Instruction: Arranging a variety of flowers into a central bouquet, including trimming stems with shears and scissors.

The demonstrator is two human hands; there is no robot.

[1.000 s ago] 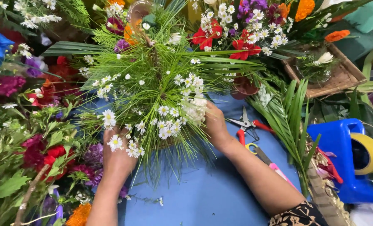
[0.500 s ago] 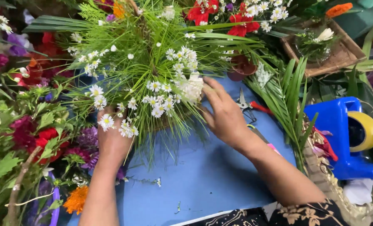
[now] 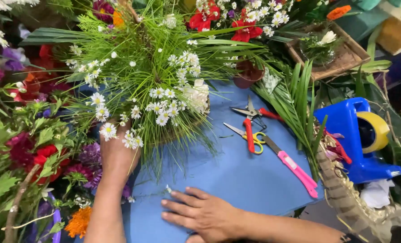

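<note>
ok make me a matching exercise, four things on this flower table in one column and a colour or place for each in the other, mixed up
Things:
1. tape dispenser
2. craft knife
3. right hand
4. left hand

Colour or place:
A. pink handle
B. flat on the blue table
C. blue body
D. under the daisy arrangement

Pairs: 1-C, 2-A, 3-B, 4-D

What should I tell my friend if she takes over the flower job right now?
Left hand: under the near edge of the flower arrangement, touching it; its grip is hidden by the blooms.
Right hand: flat on the blue tabletop, holding nothing.
Tools to the right: red-handled snips, pink utility knife, blue tape dispenser.
Done: greenery and small white daisies are already in the arrangement.
Left: loose flowers lie on the left, unused.
</note>
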